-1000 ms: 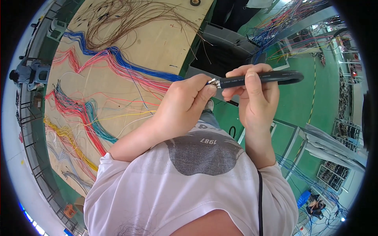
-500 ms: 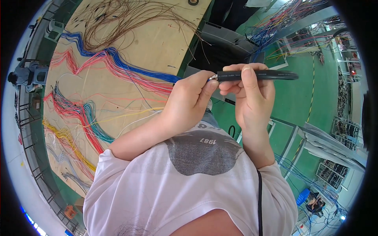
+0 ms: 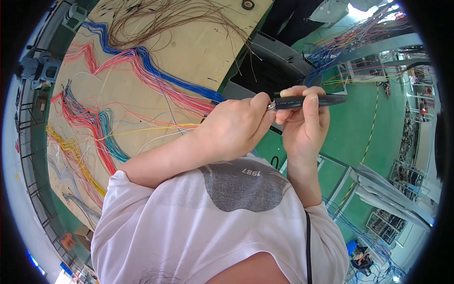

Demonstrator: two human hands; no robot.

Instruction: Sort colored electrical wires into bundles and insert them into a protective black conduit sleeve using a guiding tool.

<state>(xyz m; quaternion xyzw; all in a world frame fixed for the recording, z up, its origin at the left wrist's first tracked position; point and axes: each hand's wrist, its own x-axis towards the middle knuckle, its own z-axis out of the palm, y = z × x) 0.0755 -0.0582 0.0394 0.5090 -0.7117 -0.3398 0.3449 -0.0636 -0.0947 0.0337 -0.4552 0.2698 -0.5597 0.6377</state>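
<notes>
My right hand grips a black tube with small print on it, thumb on top and fingers underneath. The tube lies nearly level, its free end pointing right. Shiny metal tips show at its left end. My left hand is closed there, thumb and fingers pinched over the tips; its knuckles and back hide most of what it holds. Behind the left wrist, bundles of blue wires and red-pink wires run across a wooden table.
Brown wires are spread at the table's far end, near a roll of black tape. Teal wires and yellow wires lie at the left. A dark grey open bin stands beyond my hands. Green floor and metal frames are at right.
Both hands have shifted a little down and the tube appears shorter. My left fingers have rolled over the metal tips and hide more of them. The whole view has swung slightly.
</notes>
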